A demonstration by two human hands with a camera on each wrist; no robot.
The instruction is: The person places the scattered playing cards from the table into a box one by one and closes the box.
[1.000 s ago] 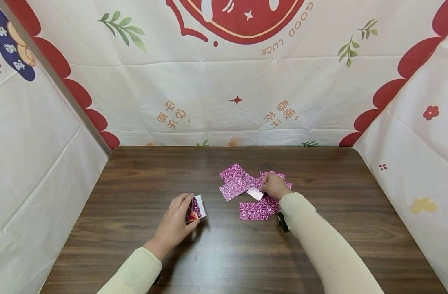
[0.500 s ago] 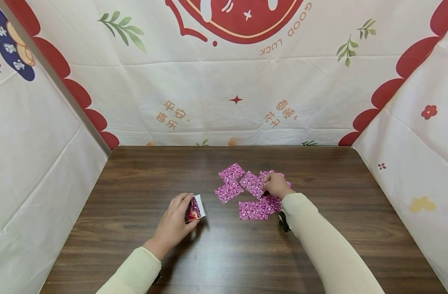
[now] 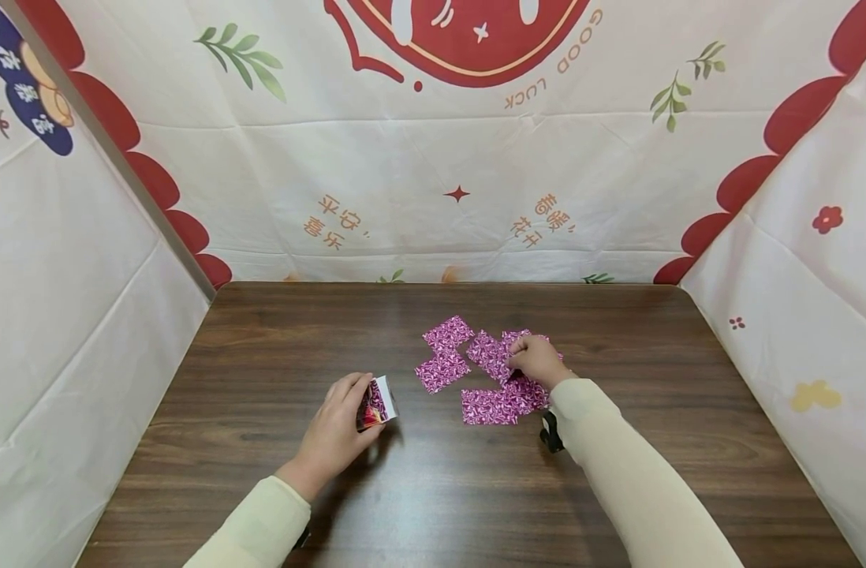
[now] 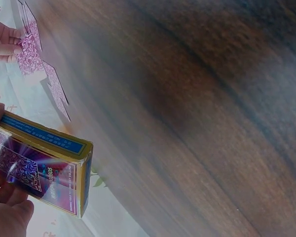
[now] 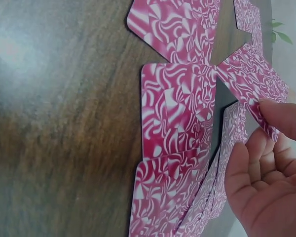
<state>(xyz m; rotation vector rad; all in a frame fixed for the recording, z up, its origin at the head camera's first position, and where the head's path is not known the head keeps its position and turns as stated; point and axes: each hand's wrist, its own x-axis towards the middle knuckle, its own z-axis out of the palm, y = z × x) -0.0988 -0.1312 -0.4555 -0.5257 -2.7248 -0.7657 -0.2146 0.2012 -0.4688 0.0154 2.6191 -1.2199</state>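
Note:
My left hand (image 3: 337, 426) grips a playing-card box (image 3: 378, 404), its white flap facing the cards. In the left wrist view the box (image 4: 42, 163) shows a gold edge and a blue side panel, held between thumb and fingers. Over the spread of cards, my right hand (image 3: 538, 363) pinches one purple-and-white patterned playing card (image 5: 254, 76) by its near end, thumb on top. That card (image 3: 487, 353) tilts slightly above the others. More cards (image 5: 177, 108) lie pattern side up below the hand, partly overlapping. The hand covers some of them in the head view.
Two overlapping cards (image 3: 442, 371) lie left of the right hand, towards the box. Others (image 3: 491, 407) lie nearer the front. A brown wood-grain table (image 3: 277, 331) carries everything. Printed white cloth (image 3: 405, 158) stands behind it and at both sides.
One card has slid left, away from the right hand, onto the table. The white patch beside that hand is gone, and a card now shows at its fingertips. The left hand stays still.

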